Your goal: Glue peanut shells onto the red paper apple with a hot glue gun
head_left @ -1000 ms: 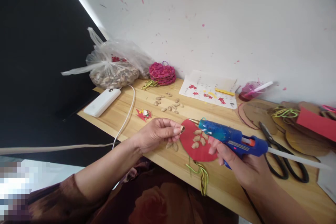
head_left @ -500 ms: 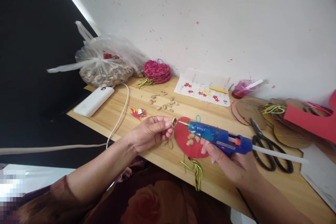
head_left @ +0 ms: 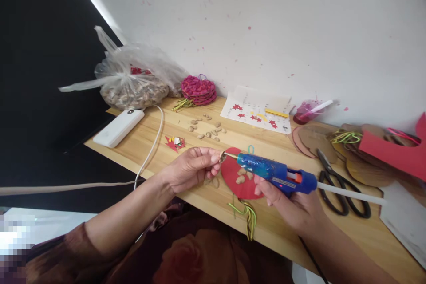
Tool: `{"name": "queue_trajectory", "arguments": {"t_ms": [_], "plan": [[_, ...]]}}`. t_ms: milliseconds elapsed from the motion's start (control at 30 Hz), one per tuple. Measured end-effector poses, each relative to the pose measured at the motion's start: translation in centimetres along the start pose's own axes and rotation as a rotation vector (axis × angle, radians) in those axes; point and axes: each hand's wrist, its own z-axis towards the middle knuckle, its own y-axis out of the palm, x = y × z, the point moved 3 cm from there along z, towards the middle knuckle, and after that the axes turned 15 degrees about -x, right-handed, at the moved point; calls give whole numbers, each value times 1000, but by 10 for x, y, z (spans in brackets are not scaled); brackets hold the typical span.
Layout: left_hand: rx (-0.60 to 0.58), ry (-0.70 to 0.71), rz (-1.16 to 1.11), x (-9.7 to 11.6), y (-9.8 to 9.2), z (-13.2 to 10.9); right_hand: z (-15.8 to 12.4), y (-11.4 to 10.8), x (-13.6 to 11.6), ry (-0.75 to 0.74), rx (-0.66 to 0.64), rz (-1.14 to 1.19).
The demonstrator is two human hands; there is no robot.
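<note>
My left hand (head_left: 196,166) pinches a small hollow nutshell (head_left: 222,156) between thumb and fingers, its open side turned to the right. My right hand (head_left: 282,204) grips a blue hot glue gun (head_left: 266,169), with a white glue stick (head_left: 349,193) running out of its back. The metal nozzle (head_left: 232,155) meets the nutshell at its opening. Beneath the gun lies a red disc (head_left: 231,175) bearing several pale nutshells (head_left: 240,179). A yellow-green tassel (head_left: 250,222) hangs from its near edge and a teal loop (head_left: 251,149) stands at its far edge.
Loose nutshells (head_left: 208,134) lie beyond my left hand, near red paper scraps (head_left: 175,143). At left are a white power bank (head_left: 119,128) and a plastic bag of shells (head_left: 133,93). Black scissors (head_left: 342,195) and cardboard discs (head_left: 316,144) lie right; a pink-stained cup (head_left: 304,113) stands behind.
The glue gun has moved slightly left, so its nozzle now reaches the nutshell's opening. My left hand has stayed almost where it was, still pinching the shell.
</note>
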Motion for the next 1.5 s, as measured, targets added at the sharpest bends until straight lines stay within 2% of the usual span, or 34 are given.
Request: {"name": "queue_trajectory", "arguments": {"t_ms": [67, 233, 300, 433, 567, 633, 700, 833, 967, 1133, 1267, 1367, 1500], "plan": [[67, -19, 163, 7, -6, -4, -1, 0, 3, 15, 10, -9], [297, -107, 1004, 25, -22, -19, -5, 0, 12, 89, 55, -1], [352, -163, 1235, 26, -25, -23, -6, -1, 14, 99, 69, -6], [416, -192, 1435, 33, -27, -23, -5, -1, 15, 97, 71, 1], [580, -86, 1629, 56, -33, -12, 1, 1, 11, 88, 69, 24], [619, -66, 1684, 65, -38, -3, 4, 1, 7, 85, 93, 39], [626, -104, 1695, 68, -42, 7, 4, 2, 3, 100, 123, 43], [607, -199, 1693, 65, -45, 19, 3, 2, 2, 123, 143, 52], [597, -192, 1711, 62, -44, 21, 2, 1, 5, 141, 135, 68], [516, -71, 1733, 57, -44, 15, 5, 1, 1, 103, 130, 40], [528, 39, 1721, 55, -43, 5, 5, -1, 2, 100, 123, 27], [542, 31, 1697, 51, -38, -4, 4, -2, 6, 87, 105, 6], [491, -38, 1628, 40, -26, -16, 2, -2, 11, 83, 123, -1]]}}
